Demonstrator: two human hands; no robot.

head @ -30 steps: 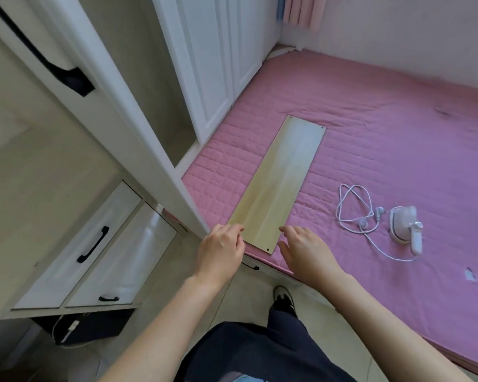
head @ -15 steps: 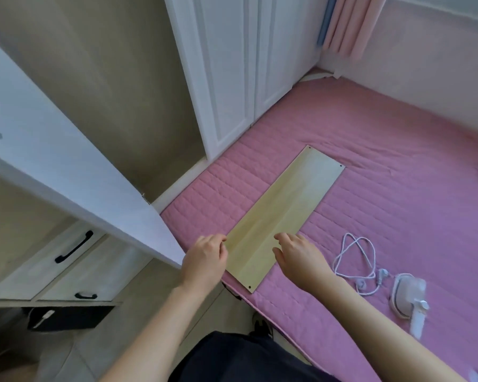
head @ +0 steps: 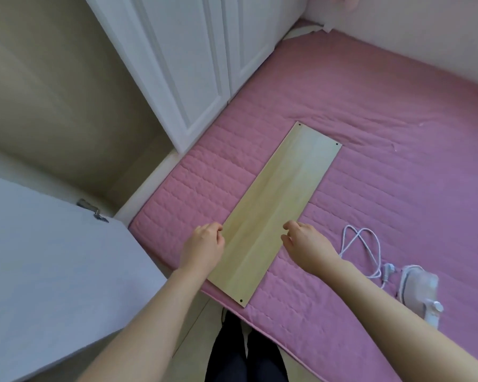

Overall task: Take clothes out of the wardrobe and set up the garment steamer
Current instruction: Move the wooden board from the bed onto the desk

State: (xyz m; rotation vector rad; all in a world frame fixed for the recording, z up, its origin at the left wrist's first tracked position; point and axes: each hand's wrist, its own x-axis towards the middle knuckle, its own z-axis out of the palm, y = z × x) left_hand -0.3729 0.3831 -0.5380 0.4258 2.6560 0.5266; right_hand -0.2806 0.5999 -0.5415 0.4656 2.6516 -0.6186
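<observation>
Item: garment steamer (head: 422, 288), handheld, white plastic, lying on its side at the lower right of the frame on the bed (head: 398, 111). It is judged light and rigid, with a smooth and possibly slippery shell; the handle end toward the lower right edge is judged the best place to be gripped. A white cord (head: 362, 249), thin and limp, is looped loosely just left of the steamer and would have to be gathered or allowed to trail.

Item: wooden board (head: 276, 213), long, flat, pale, stiff, with small dark holes near its corners; laid diagonally across the pink quilted cover, which is soft and stitched in rows.

Hands: the left hand (head: 204, 246) is loosely curled against the board's left edge; the right hand (head: 307, 244) is relaxed, fingers bent, above the right edge. Nothing is gripped.

Wardrobe doors (head: 182, 59), white and panelled, occupy the upper centre. No clothes are visible.
</observation>
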